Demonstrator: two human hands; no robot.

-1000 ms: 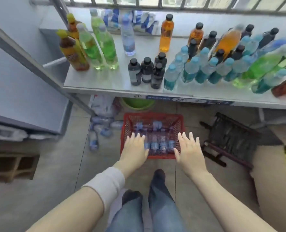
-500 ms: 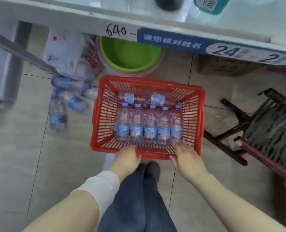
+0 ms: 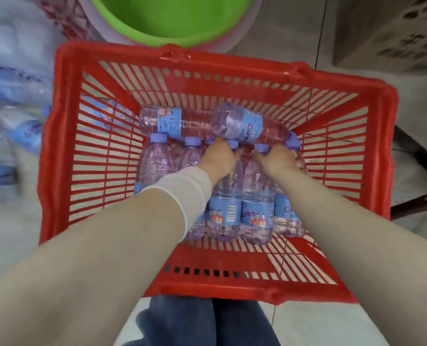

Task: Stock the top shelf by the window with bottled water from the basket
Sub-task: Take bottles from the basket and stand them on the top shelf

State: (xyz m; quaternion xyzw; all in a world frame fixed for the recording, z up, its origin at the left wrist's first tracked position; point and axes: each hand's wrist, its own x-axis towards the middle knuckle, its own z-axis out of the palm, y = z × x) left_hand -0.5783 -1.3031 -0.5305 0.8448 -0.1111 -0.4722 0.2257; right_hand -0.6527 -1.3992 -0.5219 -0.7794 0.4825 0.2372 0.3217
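Both hands reach down into the red basket [image 3: 65, 156] in the middle of the frame. The left hand [image 3: 218, 158] and the right hand [image 3: 278, 159] curl around the necks of water bottles [image 3: 223, 211] lying in a row (purple caps, blue labels). One label's letters look like "Cum", the rest hidden. A green tub [image 3: 167, 18] sits at the top.

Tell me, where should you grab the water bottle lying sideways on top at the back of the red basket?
Probably around its labelled middle, from above. The top bottle lies on its side across the caps of the row below, so its rounded body is exposed; its cap sits in the red basket's corner.
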